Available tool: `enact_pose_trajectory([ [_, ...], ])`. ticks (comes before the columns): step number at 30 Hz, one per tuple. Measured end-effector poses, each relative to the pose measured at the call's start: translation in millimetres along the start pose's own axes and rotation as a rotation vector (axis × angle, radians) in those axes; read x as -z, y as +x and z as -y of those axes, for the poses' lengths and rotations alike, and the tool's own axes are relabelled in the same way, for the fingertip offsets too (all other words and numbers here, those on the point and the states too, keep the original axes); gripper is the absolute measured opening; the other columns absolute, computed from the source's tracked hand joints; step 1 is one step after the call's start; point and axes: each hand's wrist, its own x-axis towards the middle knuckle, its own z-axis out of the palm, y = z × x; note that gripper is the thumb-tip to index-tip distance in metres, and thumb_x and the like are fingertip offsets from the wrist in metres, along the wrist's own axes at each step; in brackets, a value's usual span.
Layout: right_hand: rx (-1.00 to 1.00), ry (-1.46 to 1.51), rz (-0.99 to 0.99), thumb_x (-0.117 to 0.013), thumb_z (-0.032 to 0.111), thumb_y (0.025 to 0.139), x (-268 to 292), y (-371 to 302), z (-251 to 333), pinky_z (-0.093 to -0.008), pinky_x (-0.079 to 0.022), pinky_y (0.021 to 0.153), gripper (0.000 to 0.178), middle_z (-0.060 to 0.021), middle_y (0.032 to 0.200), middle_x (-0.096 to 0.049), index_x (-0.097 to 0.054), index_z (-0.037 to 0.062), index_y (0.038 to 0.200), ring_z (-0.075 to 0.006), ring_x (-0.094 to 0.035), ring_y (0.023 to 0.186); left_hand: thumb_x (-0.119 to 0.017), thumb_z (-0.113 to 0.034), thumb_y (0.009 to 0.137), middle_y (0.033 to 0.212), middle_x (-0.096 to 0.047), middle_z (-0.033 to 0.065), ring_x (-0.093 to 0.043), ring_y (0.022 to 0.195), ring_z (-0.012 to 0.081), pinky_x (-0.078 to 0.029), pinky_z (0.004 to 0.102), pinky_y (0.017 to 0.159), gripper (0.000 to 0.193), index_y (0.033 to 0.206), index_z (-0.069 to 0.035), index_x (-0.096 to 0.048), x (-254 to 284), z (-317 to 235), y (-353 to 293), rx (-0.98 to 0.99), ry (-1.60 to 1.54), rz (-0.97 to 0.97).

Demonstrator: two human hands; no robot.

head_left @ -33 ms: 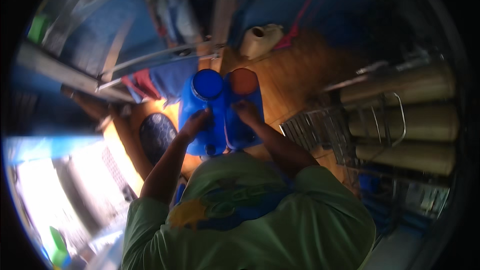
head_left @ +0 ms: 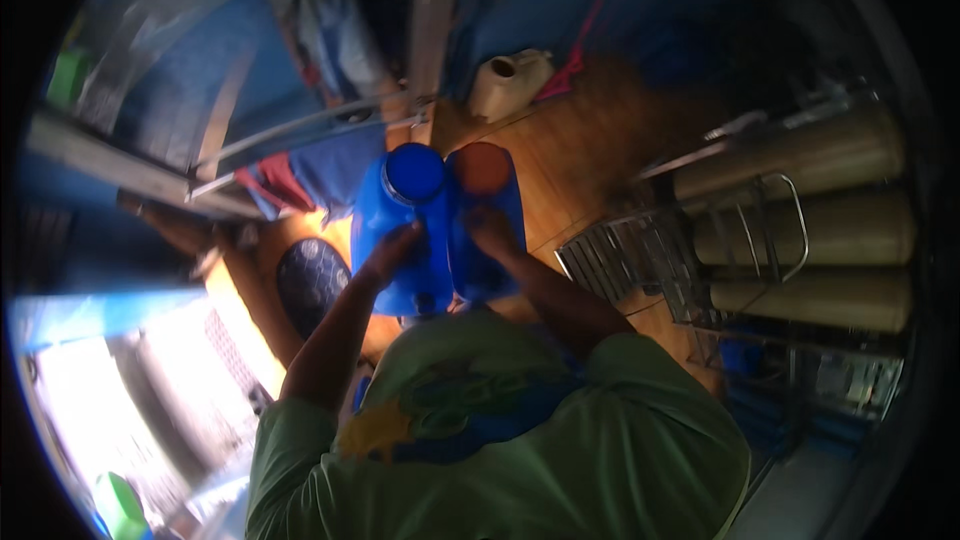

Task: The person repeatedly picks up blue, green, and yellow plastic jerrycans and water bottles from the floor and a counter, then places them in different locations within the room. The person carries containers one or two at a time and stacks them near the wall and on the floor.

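Two blue plastic jerrycans stand side by side in front of my body. The left jerrycan [head_left: 375,215] has a wide blue screw cap [head_left: 414,172]. On the right jerrycan [head_left: 508,215] sits a reddish-brown cap [head_left: 482,169]. My left hand [head_left: 396,252] is closed round the left can's top handle, behind its cap. Likewise my right hand [head_left: 488,232] grips the right can by its handle, the fingers curled and partly hidden. Both forearms reach forward, and the cans nearly touch each other.
A cream jerrycan [head_left: 510,90] lies beyond on the tiled floor [head_left: 570,155] beside a pink strap. At right stands a metal rack [head_left: 690,250] by beige cylinders [head_left: 810,230]. A dark oval mat [head_left: 313,285] lies left, near a bright doorway [head_left: 130,380]. Cloths [head_left: 330,165] hang ahead.
The whole view has shifted slightly, with the background sliding a little to the left. Both hands stay closed on the jerrycan handles.
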Motion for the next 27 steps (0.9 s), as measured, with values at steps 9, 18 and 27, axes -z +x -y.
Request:
enact_pose_trajectory([
  [9, -0.209, 0.174, -0.135, -0.07, 0.035, 0.081, 144, -21, -53, -0.0412, -0.049, 0.087, 0.036, -0.018, 0.104, -0.067, -0.069, 0.0044, 0.1, -0.0342, -0.063, 0.1, -0.059, -0.05, 0.091, 0.115, -0.058, 0.0082, -0.057, 0.1, 0.0214, -0.047, 0.0384, 0.088, 0.058, 0.128, -0.006, -0.05, -130, -59, 108, -0.004, 0.179, 0.148],
  [18, -0.164, 0.233, -0.379, -0.067, 0.02, 0.083, 310, 35, -184, -0.0385, -0.048, 0.09, 0.044, -0.0178, 0.113, -0.065, -0.056, 0.0051, 0.122, -0.0341, -0.063, 0.105, -0.061, -0.038, 0.093, 0.1, -0.065, 0.0086, -0.064, 0.08, 0.0196, -0.054, 0.0361, 0.073, 0.039, 0.116, -0.006, -0.055, -225, -176, 254, -0.116, 0.092, 0.202],
  [27, -0.353, 0.155, -0.41, -0.07, 0.019, 0.081, 474, 144, -257, -0.0397, -0.048, 0.081, 0.053, -0.0195, 0.1, -0.063, -0.049, 0.0087, 0.129, -0.0313, -0.062, 0.09, -0.066, -0.02, 0.09, 0.093, -0.064, 0.0042, -0.062, 0.08, 0.0129, -0.052, 0.0291, 0.073, 0.031, 0.113, -0.001, -0.058, -336, -303, 391, -0.232, 0.32, 0.294],
])
